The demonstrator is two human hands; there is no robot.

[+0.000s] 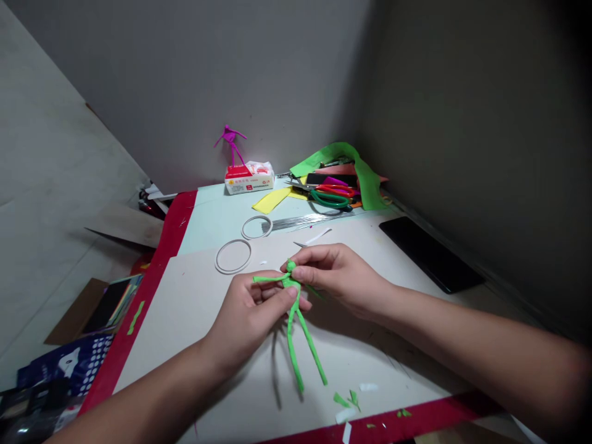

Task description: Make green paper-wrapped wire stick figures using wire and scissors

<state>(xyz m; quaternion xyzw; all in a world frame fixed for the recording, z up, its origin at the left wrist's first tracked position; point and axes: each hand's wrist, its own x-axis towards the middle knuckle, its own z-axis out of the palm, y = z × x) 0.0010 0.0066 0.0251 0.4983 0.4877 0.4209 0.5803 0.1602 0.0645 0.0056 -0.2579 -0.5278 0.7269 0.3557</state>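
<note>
A green stick figure doll, which looks wrapped in crepe paper, is held above the table between both hands. My left hand pinches its torso, thumb in front. At the neck and shoulder, the thumb and fingers of my right hand are closed on the doll. One green arm sticks out to the left and the two legs hang down; the other arm is mostly behind my right hand. Just beyond my fingers lie two white tape rings and a thin white strip.
A magenta stick figure stands on a tissue box by the wall. Green- and red-handled scissors, coloured paper and thin wires lie at the back. To the right is a black phone. Green scraps lie near the front edge.
</note>
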